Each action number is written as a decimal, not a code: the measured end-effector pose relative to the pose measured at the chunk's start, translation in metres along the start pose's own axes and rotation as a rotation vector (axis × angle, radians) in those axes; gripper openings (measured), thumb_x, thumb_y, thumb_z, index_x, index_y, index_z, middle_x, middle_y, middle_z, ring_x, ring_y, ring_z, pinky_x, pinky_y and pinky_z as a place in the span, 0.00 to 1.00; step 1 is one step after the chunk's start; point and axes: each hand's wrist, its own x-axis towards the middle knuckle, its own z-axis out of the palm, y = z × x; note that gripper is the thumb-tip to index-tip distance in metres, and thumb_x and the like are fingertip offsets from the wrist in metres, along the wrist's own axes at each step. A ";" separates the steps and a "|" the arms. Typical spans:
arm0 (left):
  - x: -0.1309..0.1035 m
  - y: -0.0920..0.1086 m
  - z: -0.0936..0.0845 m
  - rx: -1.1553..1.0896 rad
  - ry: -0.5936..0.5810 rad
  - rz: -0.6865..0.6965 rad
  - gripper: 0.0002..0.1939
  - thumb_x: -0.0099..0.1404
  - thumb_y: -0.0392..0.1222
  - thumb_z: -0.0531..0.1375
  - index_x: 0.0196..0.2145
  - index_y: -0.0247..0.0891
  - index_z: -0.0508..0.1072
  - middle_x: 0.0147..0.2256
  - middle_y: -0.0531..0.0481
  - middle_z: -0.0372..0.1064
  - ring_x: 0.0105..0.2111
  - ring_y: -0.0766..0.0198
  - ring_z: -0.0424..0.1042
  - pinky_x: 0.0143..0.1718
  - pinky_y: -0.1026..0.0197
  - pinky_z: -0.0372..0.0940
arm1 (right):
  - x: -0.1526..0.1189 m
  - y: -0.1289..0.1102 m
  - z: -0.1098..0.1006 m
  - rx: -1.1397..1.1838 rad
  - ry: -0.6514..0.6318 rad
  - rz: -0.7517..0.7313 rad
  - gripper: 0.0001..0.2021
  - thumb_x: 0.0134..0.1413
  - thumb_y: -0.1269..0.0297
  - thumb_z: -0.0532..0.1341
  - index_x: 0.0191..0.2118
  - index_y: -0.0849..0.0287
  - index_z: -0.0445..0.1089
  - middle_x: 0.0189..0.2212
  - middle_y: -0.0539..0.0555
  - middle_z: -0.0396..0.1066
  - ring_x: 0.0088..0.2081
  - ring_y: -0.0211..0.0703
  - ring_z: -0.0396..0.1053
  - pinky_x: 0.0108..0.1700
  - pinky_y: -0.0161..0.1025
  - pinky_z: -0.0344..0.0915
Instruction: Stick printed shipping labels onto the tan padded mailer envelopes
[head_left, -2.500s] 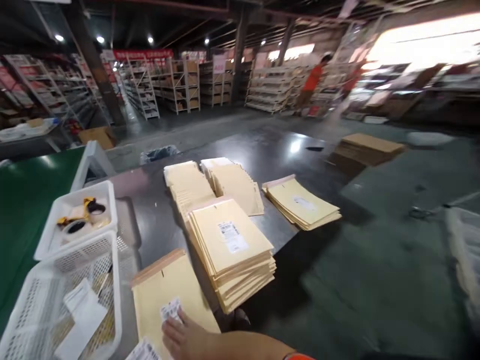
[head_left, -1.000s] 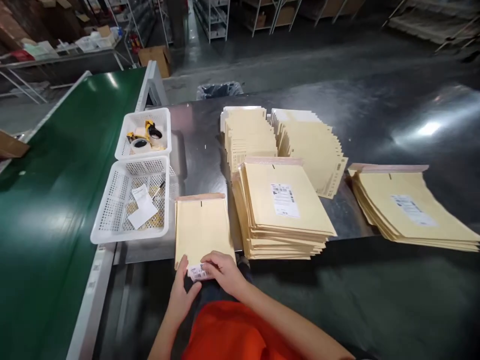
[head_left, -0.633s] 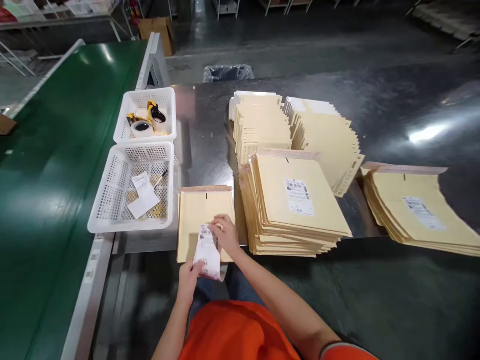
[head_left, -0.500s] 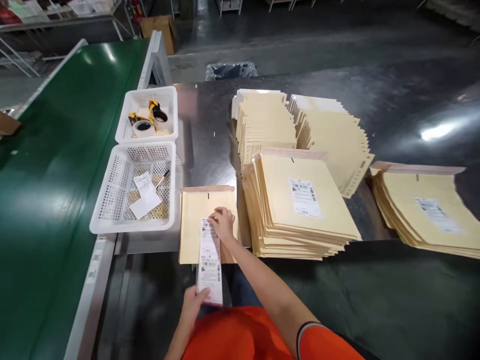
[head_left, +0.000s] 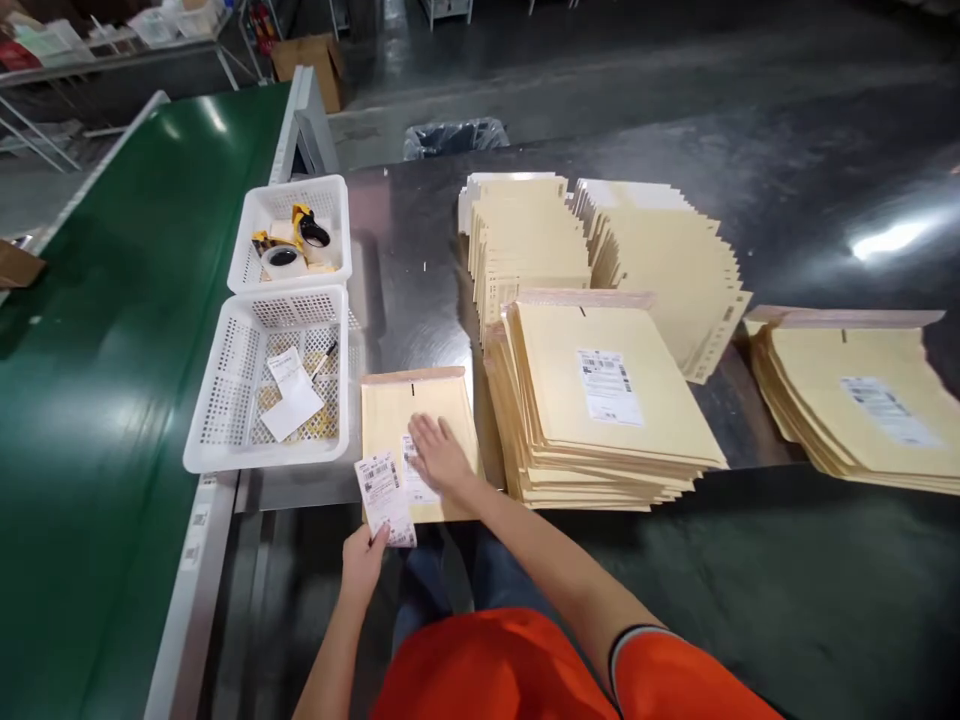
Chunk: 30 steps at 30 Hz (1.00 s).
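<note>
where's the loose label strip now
In the head view, left of centre: the left hand holds the loose label strip over a corner of the envelope under the right hand.

A big green belt (head_left: 112, 340) fills the left side of the frame. Right of it, left of the middle, are two white baskets, end to end. The top basket (head_left: 241, 243) has two rolls of tape (head_left: 285, 269) with yellow parts. The bottom basket (head_left: 217, 400) has white paper (head_left: 293, 412) and a pen (head_left: 325, 357). A brown box (head_left: 311, 68) stands at the upper left. A bin (head_left: 455, 140) with a see-through bag is at the top middle.
</note>
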 end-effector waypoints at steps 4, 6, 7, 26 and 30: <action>-0.005 0.000 0.004 -0.060 -0.005 -0.007 0.25 0.57 0.56 0.57 0.40 0.30 0.78 0.40 0.38 0.77 0.43 0.47 0.74 0.46 0.51 0.67 | -0.007 -0.002 -0.005 -0.009 0.006 0.033 0.36 0.59 0.53 0.52 0.64 0.77 0.46 0.65 0.71 0.40 0.67 0.60 0.35 0.65 0.61 0.35; -0.007 0.004 0.002 -0.085 0.000 -0.007 0.26 0.55 0.57 0.59 0.38 0.29 0.78 0.39 0.37 0.77 0.42 0.44 0.75 0.45 0.48 0.68 | -0.029 -0.017 0.000 0.022 -0.059 -0.222 0.41 0.53 0.50 0.57 0.64 0.76 0.46 0.65 0.71 0.41 0.66 0.61 0.35 0.65 0.62 0.34; -0.009 0.007 -0.001 -0.098 0.000 -0.003 0.25 0.53 0.57 0.60 0.37 0.30 0.79 0.38 0.38 0.78 0.41 0.44 0.75 0.45 0.47 0.68 | -0.041 -0.025 0.003 0.034 -0.080 -0.299 0.42 0.51 0.51 0.59 0.64 0.75 0.46 0.65 0.71 0.41 0.66 0.61 0.35 0.65 0.62 0.35; 0.001 0.013 0.011 0.148 -0.025 0.150 0.22 0.51 0.58 0.57 0.25 0.35 0.77 0.26 0.41 0.76 0.30 0.48 0.75 0.34 0.51 0.68 | -0.154 0.080 -0.256 -0.006 0.959 0.000 0.16 0.59 0.70 0.55 0.51 0.53 0.69 0.48 0.56 0.72 0.49 0.49 0.70 0.49 0.48 0.69; -0.013 0.028 0.011 0.149 -0.033 0.181 0.23 0.53 0.57 0.56 0.32 0.35 0.77 0.35 0.39 0.77 0.38 0.49 0.75 0.41 0.53 0.68 | -0.159 0.139 -0.211 -0.212 0.513 0.117 0.13 0.60 0.70 0.54 0.46 0.55 0.72 0.46 0.59 0.72 0.50 0.50 0.68 0.50 0.48 0.66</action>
